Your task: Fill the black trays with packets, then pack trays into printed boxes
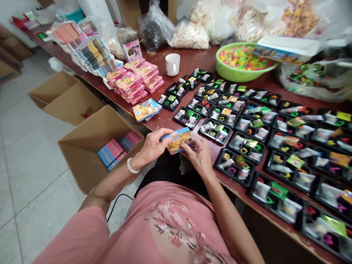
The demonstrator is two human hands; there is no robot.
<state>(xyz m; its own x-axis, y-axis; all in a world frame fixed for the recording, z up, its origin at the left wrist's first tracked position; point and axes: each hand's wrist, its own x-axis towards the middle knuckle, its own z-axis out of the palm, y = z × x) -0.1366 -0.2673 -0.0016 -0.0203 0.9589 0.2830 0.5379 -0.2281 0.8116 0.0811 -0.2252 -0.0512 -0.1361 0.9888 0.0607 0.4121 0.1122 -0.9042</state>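
A small blue-and-yellow printed box (178, 140) is held over my lap, close to the table's front edge. My left hand (154, 145), with a white bead bracelet at the wrist, grips the box's left end. At its right end my right hand (200, 156) has the thumb on the front face; the other fingers are partly hidden. Blue boxes (147, 109) lie on the table just beyond my left hand. Black compartment trays (216, 131) with small packets and coloured pieces stand in rows, the nearest ones right by my right hand.
An open carton (82, 146) with pink and blue boxes (111, 152) stands on the floor at left. Pink boxes (129, 86) and flat card stacks (93, 53) sit on the table. Behind are a white mug (172, 65), a green basin (228, 71) and filled plastic bags (189, 35).
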